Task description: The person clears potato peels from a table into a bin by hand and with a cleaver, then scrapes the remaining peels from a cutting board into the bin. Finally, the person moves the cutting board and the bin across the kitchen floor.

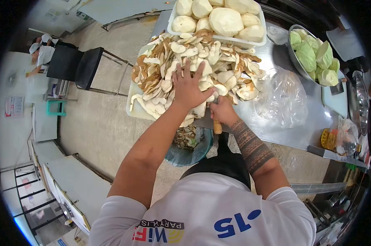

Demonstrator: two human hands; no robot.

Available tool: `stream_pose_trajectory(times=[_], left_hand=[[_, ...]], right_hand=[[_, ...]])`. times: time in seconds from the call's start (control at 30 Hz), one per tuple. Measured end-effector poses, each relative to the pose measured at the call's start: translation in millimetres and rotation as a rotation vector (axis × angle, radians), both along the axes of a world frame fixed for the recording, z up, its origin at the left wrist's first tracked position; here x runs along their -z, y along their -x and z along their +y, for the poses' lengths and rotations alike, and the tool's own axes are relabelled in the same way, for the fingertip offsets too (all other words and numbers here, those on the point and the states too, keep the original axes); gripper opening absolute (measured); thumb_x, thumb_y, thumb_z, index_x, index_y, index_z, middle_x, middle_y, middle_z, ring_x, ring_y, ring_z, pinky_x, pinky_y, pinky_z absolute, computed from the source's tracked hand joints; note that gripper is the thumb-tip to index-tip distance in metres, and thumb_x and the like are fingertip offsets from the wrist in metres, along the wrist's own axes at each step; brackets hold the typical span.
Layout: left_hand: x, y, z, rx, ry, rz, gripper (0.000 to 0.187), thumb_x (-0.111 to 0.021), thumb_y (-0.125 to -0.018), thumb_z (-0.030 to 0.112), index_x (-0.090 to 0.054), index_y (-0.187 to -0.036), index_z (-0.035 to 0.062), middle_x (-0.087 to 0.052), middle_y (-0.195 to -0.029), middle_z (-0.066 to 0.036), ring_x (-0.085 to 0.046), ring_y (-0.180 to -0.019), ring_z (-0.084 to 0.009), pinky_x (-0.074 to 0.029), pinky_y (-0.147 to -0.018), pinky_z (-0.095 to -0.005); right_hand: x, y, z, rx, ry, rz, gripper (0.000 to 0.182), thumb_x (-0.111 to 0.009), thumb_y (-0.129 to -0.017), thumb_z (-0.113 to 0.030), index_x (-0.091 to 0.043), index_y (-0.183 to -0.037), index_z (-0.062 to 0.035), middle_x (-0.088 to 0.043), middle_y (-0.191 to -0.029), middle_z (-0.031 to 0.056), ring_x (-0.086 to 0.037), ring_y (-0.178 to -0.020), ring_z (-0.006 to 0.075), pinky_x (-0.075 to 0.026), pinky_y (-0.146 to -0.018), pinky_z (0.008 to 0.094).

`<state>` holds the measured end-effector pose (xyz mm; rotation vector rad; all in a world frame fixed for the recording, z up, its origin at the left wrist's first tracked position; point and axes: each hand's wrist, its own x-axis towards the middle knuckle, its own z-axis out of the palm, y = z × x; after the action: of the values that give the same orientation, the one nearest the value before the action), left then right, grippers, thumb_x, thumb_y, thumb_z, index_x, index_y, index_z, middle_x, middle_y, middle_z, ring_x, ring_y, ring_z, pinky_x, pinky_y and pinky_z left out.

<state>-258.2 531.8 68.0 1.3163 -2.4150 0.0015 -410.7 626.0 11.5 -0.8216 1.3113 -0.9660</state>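
Note:
A large heap of brown and white peelings [152,78] covers a pale board [134,110] on the steel table. My left hand [190,87] lies on the heap with its fingers spread, palm down. Just right of it, my right hand [222,110] is wrapped round a knife with a wooden handle [217,127]; the handle's end sticks out below the fist toward me. Most of the blade is hidden by the hand and the peelings. Behind the heap stands a white tub [239,39] of peeled, whitish roots [225,22].
Cabbages [306,57] fill a metal bowl [294,61] at the right. A clear plastic bag [282,98] lies on the steel table [251,121]. Below the table edge stands a bin [208,143] with scraps. Dark chairs [89,67] and people [44,53] are at the far left.

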Motion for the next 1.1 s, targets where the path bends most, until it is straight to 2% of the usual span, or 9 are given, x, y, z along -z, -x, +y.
stream_pose_trajectory(times=[0.17,0.3,0.6,0.7,0.8,0.9,0.97,1.03,1.1], left_hand=[[-4.9,8.3,19.0,0.058,-0.016,0.112,0.101,-0.082,-0.074,0.056,-0.039,-0.161,0.0267,-0.037,-0.156,-0.031,-0.036,-0.141,-0.0587,-0.031,-0.116,-0.067],[-17.0,17.4,32.1,0.118,-0.036,0.25,0.098,-0.082,-0.075,0.054,-0.042,-0.16,0.0252,-0.038,-0.153,-0.033,-0.036,-0.139,-0.0562,-0.028,-0.12,-0.0632],[-69.5,14.0,75.9,0.151,0.004,0.34,0.1,-0.081,-0.076,0.053,-0.039,-0.161,0.0233,-0.036,-0.154,-0.034,-0.036,-0.139,-0.0554,-0.029,-0.118,-0.0649],[-80.0,-13.0,101.3,0.112,0.04,0.379,0.102,-0.083,-0.076,0.053,-0.038,-0.162,0.0195,-0.035,-0.154,-0.035,-0.036,-0.138,-0.0582,-0.031,-0.115,-0.067],[-67.7,-57.4,131.8,0.05,0.112,0.434,0.108,-0.087,-0.073,0.05,-0.037,-0.161,0.0138,-0.034,-0.154,-0.035,-0.038,-0.14,-0.0543,-0.034,-0.115,-0.063],[-30.1,-110.8,169.3,-0.038,0.107,0.549,0.108,-0.082,-0.079,0.055,-0.031,-0.163,0.0113,-0.03,-0.158,-0.034,-0.033,-0.143,-0.0566,-0.03,-0.116,-0.0646],[18.2,-151.9,193.8,-0.088,0.057,0.494,0.109,-0.08,-0.083,0.056,-0.025,-0.165,0.0101,-0.024,-0.161,-0.035,-0.03,-0.146,-0.0576,-0.029,-0.116,-0.0651],[73.5,-190.5,220.0,-0.148,-0.008,0.277,0.109,-0.078,-0.085,0.056,-0.021,-0.165,0.0083,-0.02,-0.163,-0.036,-0.026,-0.148,-0.0579,-0.028,-0.117,-0.0661],[123.9,-216.5,245.2,-0.318,-0.324,0.261,0.109,-0.076,-0.086,0.058,-0.02,-0.165,0.0073,-0.015,-0.165,-0.036,-0.023,-0.15,-0.0575,-0.029,-0.116,-0.0683]], right_hand=[[-18.6,5.1,21.3,-0.023,-0.018,0.104,0.015,-0.067,-0.093,-0.007,-0.063,-0.1,0.006,-0.064,-0.063,0.0068,-0.063,-0.052,0.0171,-0.051,-0.049,0.0344],[-29.8,17.3,38.9,-0.016,0.041,0.092,0.018,-0.066,-0.094,-0.008,-0.063,-0.106,0.0055,-0.064,-0.067,0.006,-0.063,-0.053,0.0159,-0.051,-0.05,0.0331],[-109.3,13.5,85.4,0.027,0.051,0.174,0.01,-0.064,-0.096,-0.006,-0.06,-0.095,0.0028,-0.064,-0.071,0.0047,-0.06,-0.054,0.013,-0.051,-0.05,0.0301],[-113.6,-4.0,106.3,-0.022,0.094,0.178,0.017,-0.064,-0.096,-0.009,-0.065,-0.106,0.005,-0.066,-0.073,0.0051,-0.062,-0.055,0.0126,-0.052,-0.051,0.0309],[-138.6,-37.0,122.1,-0.197,0.035,0.302,0.013,-0.065,-0.096,-0.007,-0.063,-0.101,0.0051,-0.065,-0.071,0.0062,-0.063,-0.057,0.0107,-0.051,-0.052,0.0289],[-83.7,-69.4,136.8,-0.356,0.285,0.555,0.017,-0.067,-0.093,-0.009,-0.064,-0.103,0.0048,-0.069,-0.077,0.0174,-0.069,-0.065,0.0288,-0.055,-0.06,0.0394],[-64.5,-95.0,146.1,-0.396,0.458,0.634,0.027,-0.068,-0.094,-0.018,-0.063,-0.105,0.0057,-0.068,-0.079,0.0294,-0.068,-0.075,0.0482,-0.057,-0.071,0.051],[-37.4,-119.2,147.6,-0.491,0.423,0.839,0.025,-0.065,-0.093,-0.016,-0.059,-0.105,0.0045,-0.069,-0.08,0.0284,-0.069,-0.076,0.0471,-0.057,-0.071,0.0523],[-17.3,-133.4,150.6,-0.589,0.384,0.992,0.023,-0.063,-0.092,-0.013,-0.052,-0.104,0.0027,-0.068,-0.078,0.0264,-0.07,-0.077,0.0467,-0.056,-0.071,0.0553]])
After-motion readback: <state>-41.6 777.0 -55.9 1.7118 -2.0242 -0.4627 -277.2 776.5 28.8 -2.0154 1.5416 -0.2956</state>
